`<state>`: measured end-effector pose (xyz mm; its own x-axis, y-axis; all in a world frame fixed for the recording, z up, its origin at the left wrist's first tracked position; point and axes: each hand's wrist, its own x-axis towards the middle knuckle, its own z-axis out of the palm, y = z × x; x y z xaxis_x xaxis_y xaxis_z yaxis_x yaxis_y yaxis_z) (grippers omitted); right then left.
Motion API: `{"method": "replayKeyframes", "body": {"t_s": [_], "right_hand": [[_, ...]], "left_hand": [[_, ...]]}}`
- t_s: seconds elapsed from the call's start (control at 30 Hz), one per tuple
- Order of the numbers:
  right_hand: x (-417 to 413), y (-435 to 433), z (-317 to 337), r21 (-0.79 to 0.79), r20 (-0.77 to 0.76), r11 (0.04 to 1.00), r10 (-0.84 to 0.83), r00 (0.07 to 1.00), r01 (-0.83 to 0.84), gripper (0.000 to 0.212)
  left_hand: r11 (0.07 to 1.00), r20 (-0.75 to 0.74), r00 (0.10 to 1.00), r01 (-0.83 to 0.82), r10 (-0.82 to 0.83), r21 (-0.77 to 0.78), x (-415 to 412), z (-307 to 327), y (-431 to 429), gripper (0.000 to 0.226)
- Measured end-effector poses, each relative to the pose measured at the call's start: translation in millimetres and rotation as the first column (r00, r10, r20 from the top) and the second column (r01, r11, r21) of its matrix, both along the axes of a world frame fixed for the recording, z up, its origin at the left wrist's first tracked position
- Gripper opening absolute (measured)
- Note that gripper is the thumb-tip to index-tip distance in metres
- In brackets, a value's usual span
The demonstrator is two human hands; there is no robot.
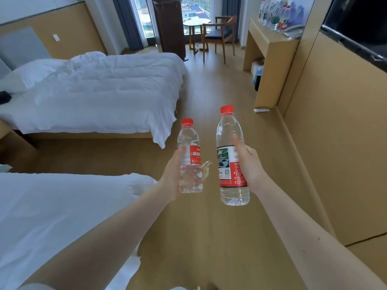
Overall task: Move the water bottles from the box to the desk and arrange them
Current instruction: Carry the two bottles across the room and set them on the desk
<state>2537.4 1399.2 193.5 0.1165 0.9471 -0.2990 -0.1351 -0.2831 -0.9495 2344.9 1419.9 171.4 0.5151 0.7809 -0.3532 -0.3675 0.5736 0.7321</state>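
Head view. Our left hand (pixel 172 174) is wrapped round the small bottle (pixel 189 143) at its label. Its fingers show only as a warped shape through the water. Our right hand (pixel 250 166) grips the tall bottle (pixel 230 130) at mid-body, thumb lying up the clear shoulder. Both bottles are upright, red caps on top, side by side but not touching, carried in the air above the floor.

The desk (pixel 272 59) lies ahead and to the right of both hands, well apart from them, against the right-hand wall. The right hand is on the desk side; the left is further from it. We judge this a carry in progress. The long axes are already vertical, so neither bottle should need turning before it goes down on its base.

At the desk's far end stands a cluster of bottles (pixel 274 15), close together. Across the aisle from the desk is a bed (pixel 104 91); beyond the desk, a chair (pixel 222 32) by the window.

Hard to make out:
- The box is not in view.
- The cluster is too blurred to count.
- A wall panel (pixel 335 143) cuts off the desk's right edge.
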Motion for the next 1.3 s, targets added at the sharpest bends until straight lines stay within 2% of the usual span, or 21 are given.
{"method": "replayKeyframes", "body": {"t_s": [0.03, 0.13, 0.27, 0.4, 0.57, 0.73, 0.93, 1.03, 1.13, 1.3], "right_hand": [[1.8, 11.2, -1.1, 0.0, 0.005, 1.0, 0.002, 1.0, -0.002, 0.05], [6.4, 45.6, -6.5, -0.004, 0.029, 0.999, -0.034, 0.999, 0.034, 0.051], [15.7, 97.8, -11.2, 0.004, 0.049, 0.997, -0.072, 0.996, 0.072, 0.052], [25.6, 164.9, -14.3, 0.019, 0.106, 0.993, -0.119, 0.987, 0.117, 0.055], [30.0, 265.2, -13.3, 0.005, 0.15, 0.976, -0.214, 0.965, 0.216, 0.054], [28.4, 372.5, 3.2, 0.036, 0.158, 0.974, -0.226, 0.961, 0.223, 0.057], [18.4, 465.1, 3.6, 0.044, 0.173, 0.979, -0.206, 0.963, 0.201, 0.057], [21.6, 493.7, -4.5, 0.026, 0.164, 0.981, -0.195, 0.967, 0.194, 0.055], [33.3, 517.1, -15.7, 0.004, 0.17, 0.979, -0.203, 0.964, 0.205, 0.051], [66.8, 563.1, -32.4, -0.019, 0.174, 0.975, -0.216, 0.961, 0.222, 0.047]], "left_hand": [[0.999, 0.02, 0.999, 0.033, -0.033, -0.002, 2.5, 0.7, 10.2, 0.041], [0.993, 0.091, 0.99, 0.111, -0.107, -0.043, 6.9, -4.3, 47.4, 0.051], [0.99, 0.121, 0.986, 0.121, -0.111, -0.077, 15.2, -9.6, 110.0, 0.055], [0.962, 0.186, 0.961, 0.232, -0.203, -0.147, 27.8, -14.0, 188.0, 0.06], [0.941, 0.24, 0.944, 0.277, -0.228, -0.196, 38.9, -8.8, 296.9, 0.081], [0.952, 0.228, 0.938, 0.29, -0.262, -0.097, 35.1, 6.2, 398.0, 0.087], [0.961, 0.234, 0.937, 0.274, -0.26, -0.033, 25.8, 0.1, 490.4, 0.083], [0.962, 0.241, 0.942, 0.261, -0.234, -0.086, 29.5, -12.7, 524.9, 0.08], [0.96, 0.215, 0.956, 0.233, -0.197, -0.157, 41.3, -29.1, 553.5, 0.054], [0.955, 0.146, 0.969, 0.225, -0.198, -0.192, 70.1, -46.8, 596.1, 0.054]]}}
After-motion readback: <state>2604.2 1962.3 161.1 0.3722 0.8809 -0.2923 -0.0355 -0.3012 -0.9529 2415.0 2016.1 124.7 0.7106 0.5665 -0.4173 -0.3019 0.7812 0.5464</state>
